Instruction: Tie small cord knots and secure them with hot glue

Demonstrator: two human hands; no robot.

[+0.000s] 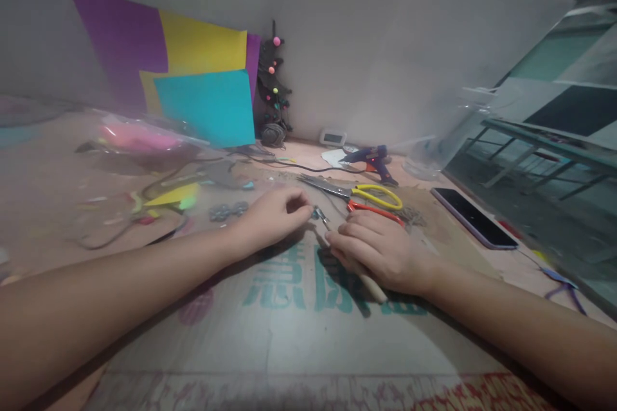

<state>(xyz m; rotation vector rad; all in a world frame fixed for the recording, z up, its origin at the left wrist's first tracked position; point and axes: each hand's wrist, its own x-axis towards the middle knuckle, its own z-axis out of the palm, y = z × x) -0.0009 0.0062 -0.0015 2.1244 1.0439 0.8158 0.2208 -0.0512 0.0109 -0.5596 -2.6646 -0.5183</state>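
Head view: our left hand (277,218) pinches a small bluish piece (315,212) at the tip of the tool (371,286) our right hand (380,247) grasps; we should brace both wrists for control.

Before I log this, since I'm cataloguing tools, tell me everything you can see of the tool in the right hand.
The tool has a pale, wood-like handle and a narrow metallic front end. The right hand grips it, hiding its middle. It slants, handle toward the wearer, metal end toward the left hand; whether it touches the bluish piece there is unclear.
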